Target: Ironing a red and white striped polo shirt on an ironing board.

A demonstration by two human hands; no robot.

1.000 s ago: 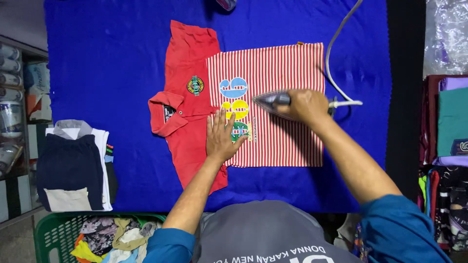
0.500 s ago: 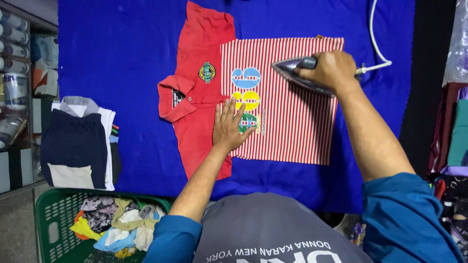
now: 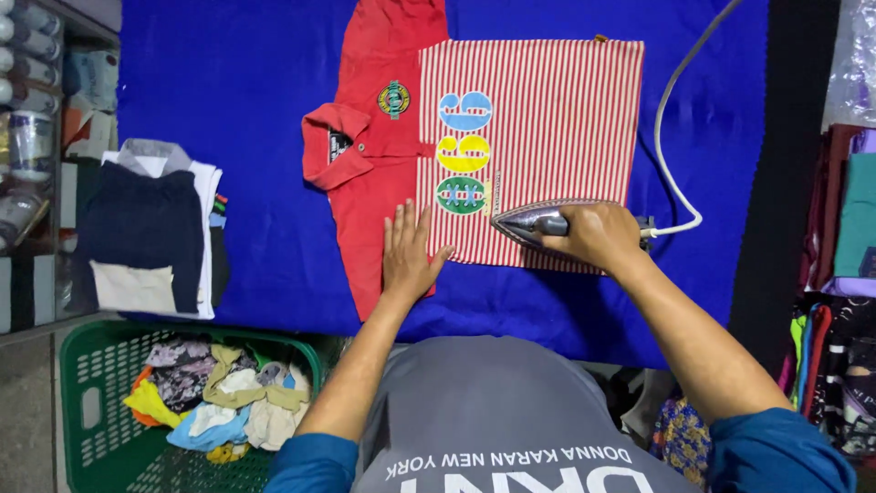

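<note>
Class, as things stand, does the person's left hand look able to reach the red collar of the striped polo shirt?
Probably yes: the left hand lies flat on the shirt, with only bare red cloth between it and the collar.

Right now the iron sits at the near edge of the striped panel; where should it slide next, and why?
Probably slide the iron away across the striped panel. The right hand holds it at the near hem, its tip beside the coloured patches, while the left hand lies flat on the red shirt.
</note>
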